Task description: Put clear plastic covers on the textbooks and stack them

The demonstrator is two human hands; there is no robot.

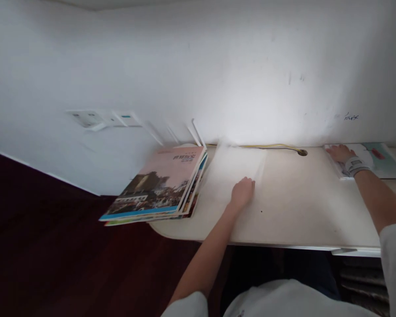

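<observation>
A thin white sheet (235, 165), perhaps paper or tissue, is smeared by motion over the left half of the desk. My left hand (243, 192) is closed at its lower right edge, with the fingers curled on it. Far to the right, my right hand (341, 154) lies flat on a thin book (379, 154) with a white and pale green cover, fingers stretched out. A light band circles that wrist. Left of the sheet, a stack of books (161, 180) sits aslant and juts past the desk's left end; its top cover is pink with a town scene.
The white desk (290, 220) stands against a white wall (251, 75). A yellow cable (270, 145) runs along its back to a cable hole (302, 152). Wall sockets (102, 119) and blurred white rods (198, 132) are behind the stack. Dark red floor (69, 259) lies left.
</observation>
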